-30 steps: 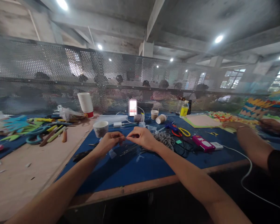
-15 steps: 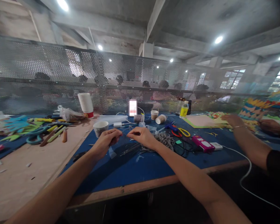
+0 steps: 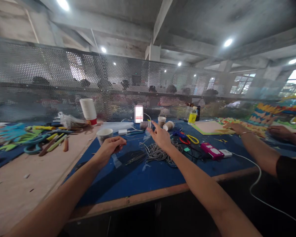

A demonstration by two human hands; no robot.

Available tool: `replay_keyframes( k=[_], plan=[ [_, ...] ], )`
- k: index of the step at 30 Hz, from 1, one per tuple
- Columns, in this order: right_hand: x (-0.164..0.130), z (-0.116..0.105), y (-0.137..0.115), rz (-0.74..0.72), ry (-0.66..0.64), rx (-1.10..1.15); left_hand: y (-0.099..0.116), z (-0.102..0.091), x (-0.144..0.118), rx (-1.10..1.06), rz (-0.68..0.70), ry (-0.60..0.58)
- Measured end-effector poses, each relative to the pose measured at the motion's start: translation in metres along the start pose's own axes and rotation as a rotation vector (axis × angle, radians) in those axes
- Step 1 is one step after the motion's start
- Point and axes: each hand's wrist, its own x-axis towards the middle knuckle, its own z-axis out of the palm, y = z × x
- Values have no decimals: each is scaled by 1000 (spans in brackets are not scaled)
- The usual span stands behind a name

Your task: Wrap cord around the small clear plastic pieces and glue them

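Observation:
My left hand [image 3: 112,146] is closed in a pinch above the blue mat, beside a paper cup [image 3: 105,133]. A faint thin line runs right from its fingertips, but what they hold is too fine to make out. My right hand [image 3: 160,135] reaches forward, open, with the index finger stretched out. Its fingertips are at the right end of a spool [image 3: 145,125] lying on its side; I cannot tell whether they touch. Below the right hand lies a tangled heap of grey cord [image 3: 155,152]. Thin dark strands [image 3: 135,158] and a clear plastic scrap [image 3: 116,161] lie between my hands.
Scissors [image 3: 192,139], a magenta box [image 3: 211,151] and a white cable [image 3: 259,168] lie to the right. A co-worker's arm [image 3: 256,144] reaches over coloured sheets there. Tools [image 3: 56,143] and stacked cups [image 3: 88,111] stand left. A perforated screen [image 3: 128,92] runs behind.
My right hand has moved away from my left hand, forward and right toward the spool, and its fingers have opened out. My left hand stays pinched near the cup. The view has shifted slightly.

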Motion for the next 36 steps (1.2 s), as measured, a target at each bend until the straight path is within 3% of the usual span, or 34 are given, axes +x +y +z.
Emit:
replay_keyframes(
  k=[5,8,10,15,18,25,31,36],
  plan=[
    [8,-7,22,139,45,-189,1,-1,0,29,40,95],
    [8,-3,20,40,115,-126,1,0,0,31,60,101],
    [5,3,9,-52,69,86,0,1,0,16,71,86],
    [-12,21,-26,-99,-569,805,-4,5,0,-35,126,-3],
    [-21,23,-37,-46,-777,993,-5,5,-1,-70,133,-51],
    [-17,27,-28,-27,-589,991,1,10,-7,-99,70,-126],
    [-15,33,-25,43,-567,1047,3,12,-7,-137,5,-165],
    [-16,28,-30,63,-545,1034,4,14,-9,-109,34,-146]
  ],
)
